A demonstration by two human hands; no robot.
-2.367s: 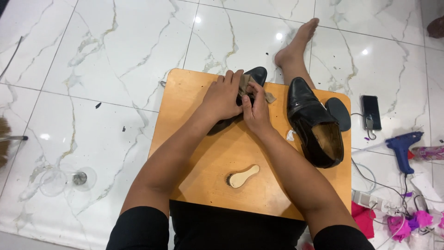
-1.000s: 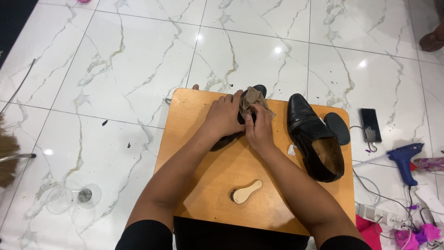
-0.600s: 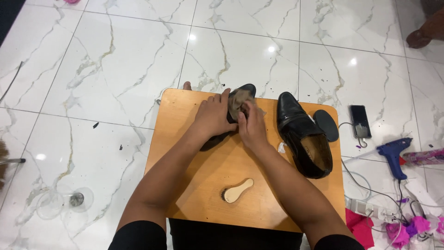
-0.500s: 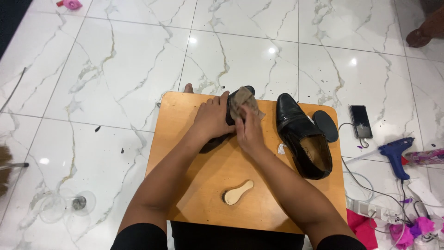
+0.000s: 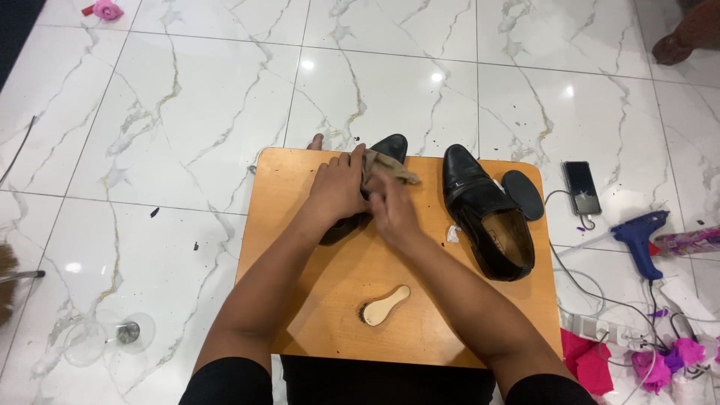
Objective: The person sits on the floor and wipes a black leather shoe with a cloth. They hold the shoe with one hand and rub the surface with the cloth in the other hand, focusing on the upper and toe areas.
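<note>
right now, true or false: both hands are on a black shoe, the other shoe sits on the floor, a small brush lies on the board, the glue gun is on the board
1. Both hands, left hand and right hand, are on a black shoe: true; a tan cloth is there too.
2. The second shoe sits on the floor: false, it is on the wooden board.
3. A small brush lies on the board: true.
4. The blue glue gun is on the board: false, it lies on the floor.

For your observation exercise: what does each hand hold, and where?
The left hand grips the black shoe around its middle; the right hand presses a tan cloth on it.
</note>
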